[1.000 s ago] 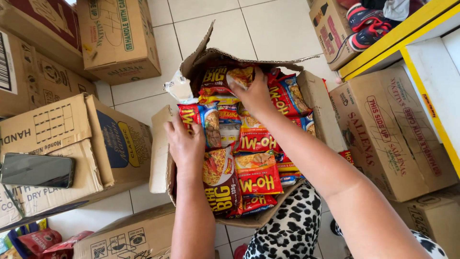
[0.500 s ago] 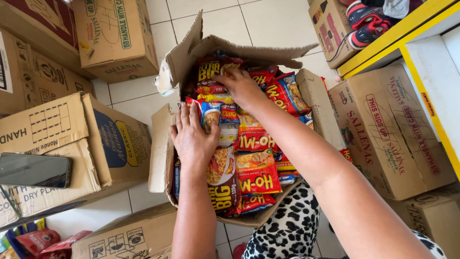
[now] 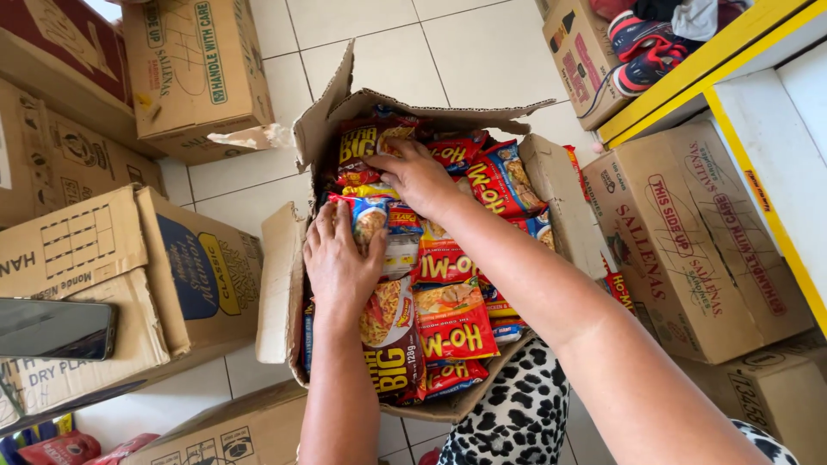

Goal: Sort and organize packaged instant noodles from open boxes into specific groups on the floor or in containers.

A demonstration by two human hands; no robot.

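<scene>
Open cardboard box [image 3: 277,293] on the tiled floor [image 3: 413,52], flaps up, packed with red and yellow noodle packets [image 3: 452,323]. Your left hand [image 3: 343,263] lies flat on the packets at the box's left side, fingers spread, gripping nothing, fingertips against a blue-edged packet [image 3: 369,215]. Your right hand [image 3: 418,176] reaches to the far end, fingers curled over a packet top; whether it grips, cannot tell. Phone [image 3: 56,329] on a carton, left

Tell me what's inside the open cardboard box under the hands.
The open cardboard box holds red and yellow instant noodle packets, piled to the brim. The left hand and right hand rest on the top packets. Lower layers and the box bottom are covered.
</scene>
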